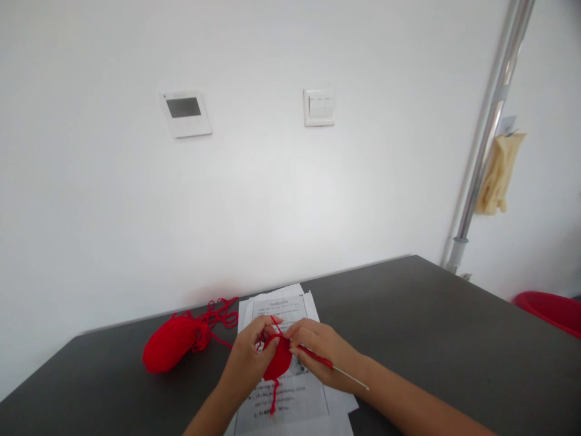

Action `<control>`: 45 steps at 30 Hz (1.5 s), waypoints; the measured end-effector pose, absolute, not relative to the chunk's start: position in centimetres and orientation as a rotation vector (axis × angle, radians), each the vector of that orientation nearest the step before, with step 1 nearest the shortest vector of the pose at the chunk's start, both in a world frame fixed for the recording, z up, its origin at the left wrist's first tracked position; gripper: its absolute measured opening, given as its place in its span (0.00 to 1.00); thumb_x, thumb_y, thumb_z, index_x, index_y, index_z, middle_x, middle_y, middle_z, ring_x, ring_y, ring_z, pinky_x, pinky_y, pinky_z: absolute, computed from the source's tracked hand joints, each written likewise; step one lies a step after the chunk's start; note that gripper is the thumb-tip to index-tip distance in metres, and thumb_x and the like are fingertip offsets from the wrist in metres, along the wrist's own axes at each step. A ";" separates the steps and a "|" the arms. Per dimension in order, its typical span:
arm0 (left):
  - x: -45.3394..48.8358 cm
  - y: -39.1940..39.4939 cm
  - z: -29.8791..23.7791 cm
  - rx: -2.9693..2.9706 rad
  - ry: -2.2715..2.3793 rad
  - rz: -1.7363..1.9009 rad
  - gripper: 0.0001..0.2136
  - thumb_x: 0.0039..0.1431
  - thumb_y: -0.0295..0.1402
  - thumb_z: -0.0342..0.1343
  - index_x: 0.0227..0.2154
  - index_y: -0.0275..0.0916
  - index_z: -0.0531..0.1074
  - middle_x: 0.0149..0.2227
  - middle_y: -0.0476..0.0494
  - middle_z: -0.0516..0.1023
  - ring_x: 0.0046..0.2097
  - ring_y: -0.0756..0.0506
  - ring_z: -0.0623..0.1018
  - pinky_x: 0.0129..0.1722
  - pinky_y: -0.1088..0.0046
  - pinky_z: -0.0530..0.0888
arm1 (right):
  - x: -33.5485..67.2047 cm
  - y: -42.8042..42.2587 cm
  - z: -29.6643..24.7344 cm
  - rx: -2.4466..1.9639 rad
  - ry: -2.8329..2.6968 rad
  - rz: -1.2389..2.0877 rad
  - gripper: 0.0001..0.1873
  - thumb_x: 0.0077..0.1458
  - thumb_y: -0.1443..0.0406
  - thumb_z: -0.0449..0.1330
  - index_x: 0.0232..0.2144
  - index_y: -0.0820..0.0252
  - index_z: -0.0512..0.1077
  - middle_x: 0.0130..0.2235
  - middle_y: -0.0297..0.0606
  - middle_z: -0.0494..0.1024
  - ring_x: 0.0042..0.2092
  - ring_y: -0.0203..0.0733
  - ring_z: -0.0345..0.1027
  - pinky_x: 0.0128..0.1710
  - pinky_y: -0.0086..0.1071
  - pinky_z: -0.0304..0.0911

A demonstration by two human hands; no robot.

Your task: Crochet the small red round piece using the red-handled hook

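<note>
My left hand (pixel 258 346) pinches a round piece of red crochet work (pixel 279 361) by its upper edge, with a strand of red yarn running up over the fingers. A short yarn tail hangs from the bottom of the piece. In my right hand (pixel 323 350) is a crochet hook (pixel 324 361) with a red grip, its pale rear end pointing down to the right. The hook's working tip is hidden at the edge of the crochet work, where both hands meet. To the left lies a ball of red yarn (pixel 167 343), joined to the work by a loose strand.
Printed paper sheets (pixel 313 396) lie under my hands on the dark table (pixel 399 327). Loose yarn loops (pixel 222 312) trail beside the ball. Behind the table rises a white wall with a switch (pixel 319 108) and a small panel (pixel 187 115). A red chair (pixel 549 312) stands at right.
</note>
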State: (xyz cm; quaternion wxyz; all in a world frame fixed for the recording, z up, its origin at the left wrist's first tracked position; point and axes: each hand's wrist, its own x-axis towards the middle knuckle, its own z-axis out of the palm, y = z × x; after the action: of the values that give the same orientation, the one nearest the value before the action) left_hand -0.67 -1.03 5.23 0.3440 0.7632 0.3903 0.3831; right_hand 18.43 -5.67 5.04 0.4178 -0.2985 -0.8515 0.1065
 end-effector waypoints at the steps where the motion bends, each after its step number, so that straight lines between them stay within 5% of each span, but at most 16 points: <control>1: -0.6 -1.1 5.3 2.002 1.022 1.000 0.11 0.51 0.28 0.53 0.38 0.39 0.72 0.29 0.48 0.73 0.33 0.46 0.74 0.37 0.71 0.70 | 18.3 -5.7 4.9 -0.754 -2.148 0.238 0.05 0.60 0.68 0.49 0.36 0.59 0.64 0.40 0.44 0.74 0.42 0.39 0.67 0.42 0.32 0.65; 10: -0.1 -1.7 5.4 2.138 1.065 1.038 0.09 0.51 0.27 0.52 0.34 0.42 0.72 0.30 0.47 0.75 0.33 0.45 0.74 0.36 0.71 0.70 | 17.7 -5.5 3.4 -0.760 -2.215 0.051 0.07 0.59 0.71 0.47 0.37 0.60 0.65 0.41 0.45 0.72 0.44 0.43 0.65 0.44 0.36 0.64; 19: 0.0 -2.1 5.5 2.131 1.102 1.045 0.07 0.53 0.28 0.51 0.34 0.41 0.72 0.30 0.46 0.75 0.33 0.45 0.74 0.36 0.71 0.69 | 17.8 -5.0 4.0 -0.847 -1.578 0.885 0.14 0.58 0.57 0.55 0.27 0.61 0.67 0.31 0.37 0.74 0.35 0.38 0.69 0.36 0.32 0.64; 30: 0.8 -2.6 5.3 2.071 1.032 1.049 0.09 0.50 0.27 0.52 0.34 0.42 0.74 0.28 0.47 0.75 0.32 0.45 0.73 0.35 0.71 0.69 | 17.8 -5.2 3.6 -0.802 -2.164 0.078 0.08 0.61 0.68 0.48 0.33 0.61 0.66 0.35 0.42 0.72 0.37 0.40 0.64 0.37 0.32 0.64; 39: 0.9 -1.9 5.4 1.683 1.001 1.038 0.15 0.48 0.32 0.57 0.41 0.37 0.72 0.26 0.49 0.72 0.30 0.47 0.73 0.34 0.71 0.69 | 17.9 -5.2 3.0 -0.839 -2.034 0.149 0.05 0.58 0.67 0.53 0.38 0.59 0.66 0.42 0.41 0.70 0.41 0.38 0.66 0.41 0.30 0.65; 45: 1.0 -1.5 5.2 1.324 0.909 0.980 0.21 0.38 0.35 0.66 0.38 0.35 0.73 0.23 0.52 0.71 0.27 0.50 0.72 0.29 0.75 0.67 | 18.3 -4.6 3.0 -0.758 -2.129 0.107 0.05 0.60 0.67 0.51 0.37 0.59 0.67 0.40 0.41 0.72 0.41 0.38 0.66 0.40 0.30 0.65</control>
State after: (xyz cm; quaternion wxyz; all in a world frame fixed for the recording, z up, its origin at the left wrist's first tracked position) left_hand 0.97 -1.49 5.15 0.5893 0.5684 0.3905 0.4208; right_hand 18.33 -4.60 3.03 0.4257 -0.3030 -0.8516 0.0429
